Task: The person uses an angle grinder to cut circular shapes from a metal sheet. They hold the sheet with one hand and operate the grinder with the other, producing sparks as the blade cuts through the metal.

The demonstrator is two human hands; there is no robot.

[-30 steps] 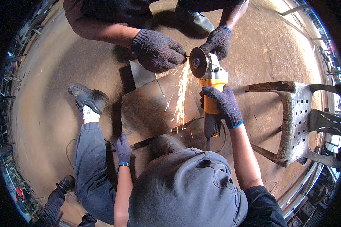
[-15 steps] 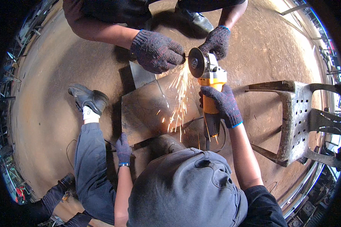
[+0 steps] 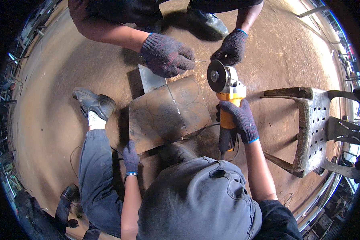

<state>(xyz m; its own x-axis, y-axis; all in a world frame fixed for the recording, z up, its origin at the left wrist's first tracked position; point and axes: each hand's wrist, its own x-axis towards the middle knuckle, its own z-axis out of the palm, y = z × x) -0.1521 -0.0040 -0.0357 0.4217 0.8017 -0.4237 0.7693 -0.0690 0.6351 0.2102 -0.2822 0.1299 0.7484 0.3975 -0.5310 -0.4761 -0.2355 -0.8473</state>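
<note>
My right hand (image 3: 238, 116), in a dark knitted glove, is wrapped round the body of a yellow and black angle grinder (image 3: 228, 106). The grinder's dark disc (image 3: 217, 76) faces up and left. My gloved left hand (image 3: 131, 158) grips the lower left corner of a brown metal plate (image 3: 158, 112) marked with circles; its fingers are partly hidden. Opposite me, a co-worker's gloved hand (image 3: 168, 56) pinches a thin metal rod (image 3: 200, 61), its tip apart from the disc. The co-worker's other gloved hand (image 3: 231, 47) is curled just beyond the disc.
A worn plastic chair (image 3: 312, 132) lies tipped over on the right. A bare grey metal sheet (image 3: 151, 80) sticks out behind the plate. My shoe (image 3: 94, 104) rests at the left, and the grinder's cord (image 3: 237, 150) trails below it. Someone in dark clothing is at lower left.
The sparks between disc and rod have stopped. My right hand has drawn the grinder slightly down and right, off the rod. My left hand has stayed at the plate.
</note>
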